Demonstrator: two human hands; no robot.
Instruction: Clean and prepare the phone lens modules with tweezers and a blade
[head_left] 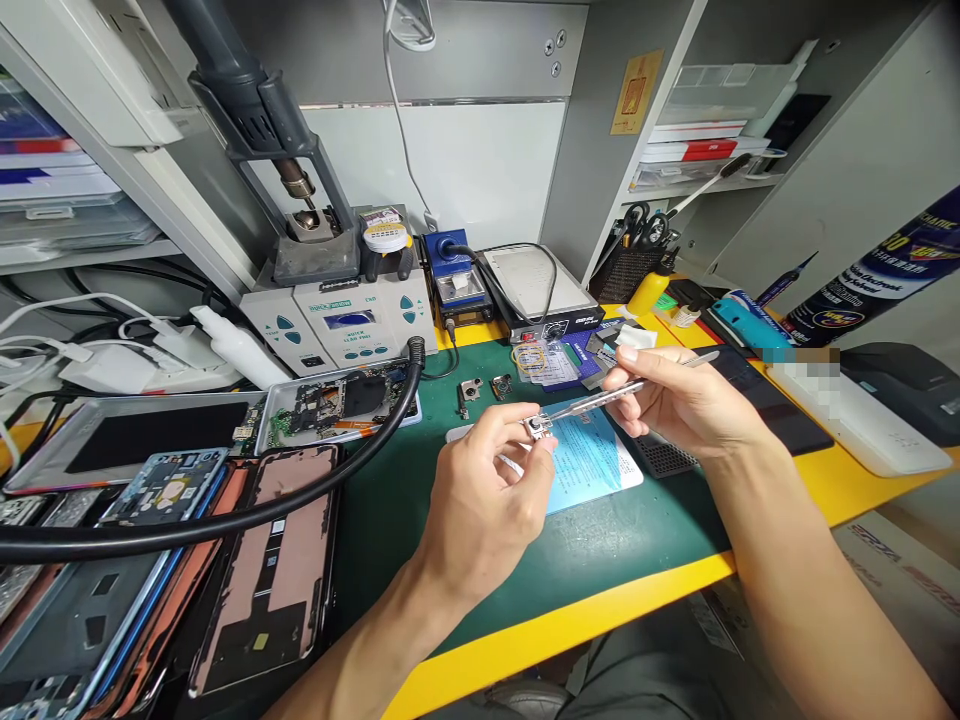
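Nearest, at the bottom of the frame, both forearms reach in over the yellow edge of the counter (570, 625). The left hand (480, 500), centre frame, has its grip pinched shut: thumb and fingertips hold a small metal part (537, 427) above the green mat (637, 540). The right hand (667, 400), right of centre and a little higher, has its grip closed round tweezers (600, 400), which slant down to the left so that their tips meet the part. I cannot tell whether the tips clasp it or only touch it. Under both hands a blue card (592, 460) lies on the mat.

In the lower left lie several opened phone shells (270, 570), overlapping one another, with a thick black hose (225, 520) curving across them. Just beyond, left of centre, an opened phone (337, 400) shows its board. Two small metal bits (471, 390) sit on the mat between that phone and the hands.

Farther back stands a hot-air station (337, 320), its nozzle handle (255, 100) resting in the holder at the upper left. To its right is a flat heating plate (532, 285), then a mesh cup (634, 265) with scissors against the shelf wall.
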